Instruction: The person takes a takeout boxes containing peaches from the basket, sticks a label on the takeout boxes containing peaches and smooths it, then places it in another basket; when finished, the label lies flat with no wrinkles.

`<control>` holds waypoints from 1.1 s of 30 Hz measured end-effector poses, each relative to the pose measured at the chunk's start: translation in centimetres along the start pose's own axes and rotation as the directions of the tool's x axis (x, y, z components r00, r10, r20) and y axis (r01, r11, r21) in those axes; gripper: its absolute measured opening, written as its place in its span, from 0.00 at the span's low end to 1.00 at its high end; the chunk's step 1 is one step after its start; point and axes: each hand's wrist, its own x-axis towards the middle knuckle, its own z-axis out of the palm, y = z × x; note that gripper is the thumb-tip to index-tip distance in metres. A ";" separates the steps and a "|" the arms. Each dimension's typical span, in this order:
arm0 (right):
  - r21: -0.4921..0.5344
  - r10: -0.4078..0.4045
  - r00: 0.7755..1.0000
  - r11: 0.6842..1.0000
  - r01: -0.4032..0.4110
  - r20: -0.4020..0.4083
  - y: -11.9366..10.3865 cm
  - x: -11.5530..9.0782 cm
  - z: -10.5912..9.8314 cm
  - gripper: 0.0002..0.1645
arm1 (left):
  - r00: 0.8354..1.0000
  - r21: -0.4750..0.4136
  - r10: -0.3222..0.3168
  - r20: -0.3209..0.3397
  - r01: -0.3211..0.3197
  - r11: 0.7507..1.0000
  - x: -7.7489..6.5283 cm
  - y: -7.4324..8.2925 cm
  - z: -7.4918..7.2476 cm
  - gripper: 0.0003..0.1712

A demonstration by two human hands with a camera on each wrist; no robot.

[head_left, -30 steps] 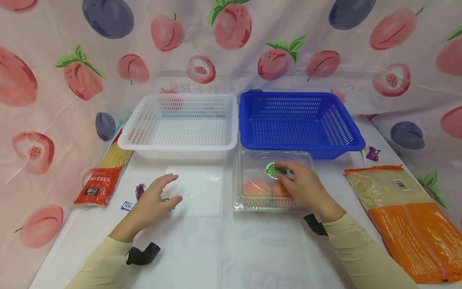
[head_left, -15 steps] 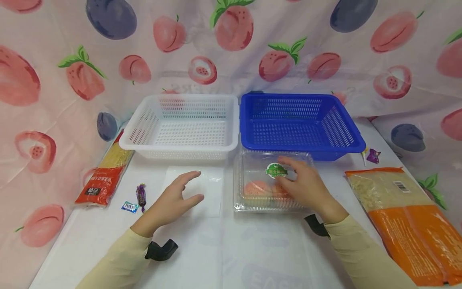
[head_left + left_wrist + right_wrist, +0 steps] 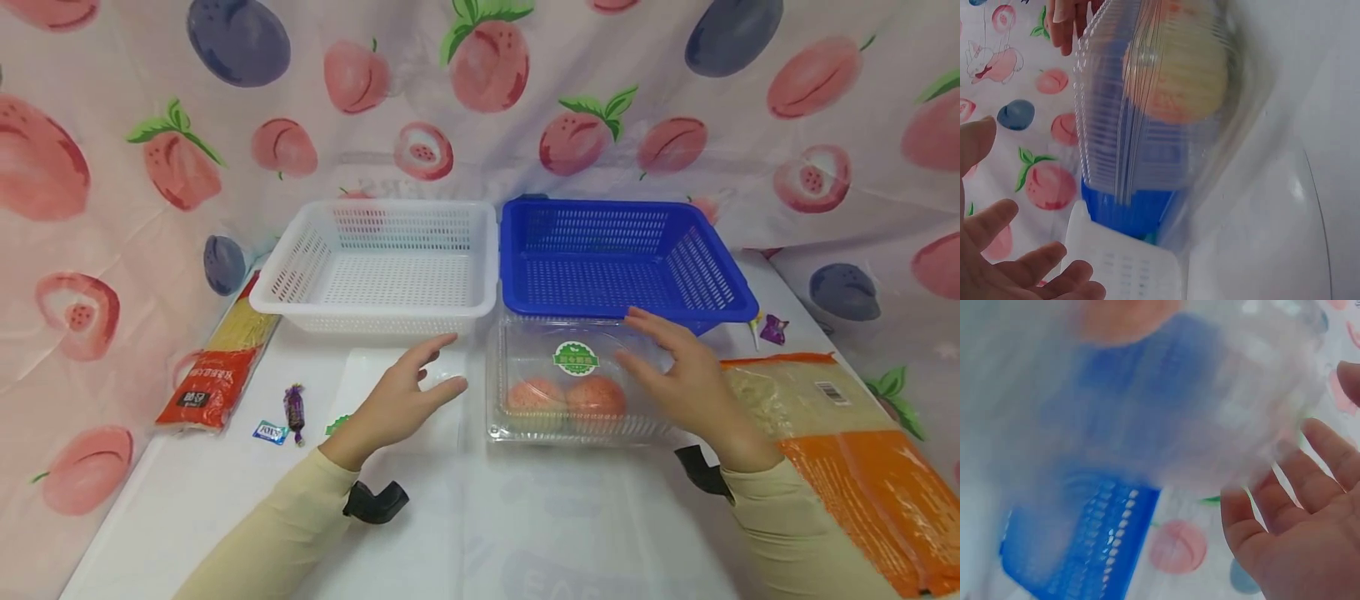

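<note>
A clear plastic clamshell box (image 3: 525, 342) with a green-and-white round label stands on the table, two round pink-orange, peach-like fruits (image 3: 596, 400) inside it. My right hand (image 3: 697, 396) hovers at the box's right side with fingers spread and nothing in them; whether a fingertip touches the plastic I cannot tell. To the left of the box, my left hand (image 3: 401, 404) is held above a white flat sheet (image 3: 442, 425) bearing a bit of green, fingers apart and holding nothing. In the left wrist view the box (image 3: 1110, 125) lies beyond the left fingers.
Behind stand a white basket (image 3: 375, 312) and a blue basket (image 3: 630, 312), side by side. At left lie a red-and-yellow packet (image 3: 213, 375), a purple wrapped candy (image 3: 295, 410) and a blue packet (image 3: 270, 432). On the right are an orange bag (image 3: 877, 475), a purple sweet (image 3: 774, 331) and a lollipop (image 3: 755, 329).
My left hand has moved right across the white sheet toward the box. My right hand has shifted right, off the middle of the lid, uncovering the label and the second fruit.
</note>
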 end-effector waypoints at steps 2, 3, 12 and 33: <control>0.008 0.016 1.000 1.000 -0.017 0.021 0.7 -0.2 -0.2 0.30 | 1.000 -0.021 -0.004 -0.003 0.004 1.000 0.5 0.2 0.5 0.38; 0.007 0.026 0.999 1.000 -0.027 0.036 1.0 -0.3 -0.3 0.31 | 1.000 -0.033 -0.009 -0.001 0.009 0.999 0.7 0.3 0.7 0.39; -0.001 0.138 0.970 0.990 -0.140 0.202 3.3 -1.4 -0.6 0.43 | 0.995 -0.158 -0.073 0.061 0.082 0.984 2.5 0.5 2.6 0.41; -0.095 0.263 0.856 0.965 -0.246 0.445 4.8 -2.0 -1.9 0.49 | 0.983 -0.201 -0.102 0.155 0.132 0.971 3.2 0.3 3.8 0.41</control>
